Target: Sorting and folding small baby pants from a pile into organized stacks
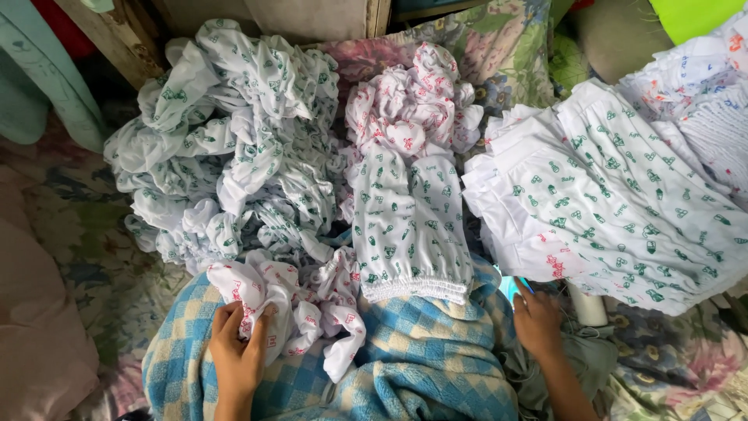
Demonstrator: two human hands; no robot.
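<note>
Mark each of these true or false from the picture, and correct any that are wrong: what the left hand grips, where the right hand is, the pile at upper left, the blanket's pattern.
1. The left hand has a grip on a crumpled white garment with red print. True.
2. The right hand holds a green-printed garment. False: it rests beside the checked blanket, at the edge of the neat stack of green-printed garments, holding no garment.
3. The crumpled pile at upper left carries green print. True.
4. The blanket is plain red. False: it is checked blue and cream.
</note>
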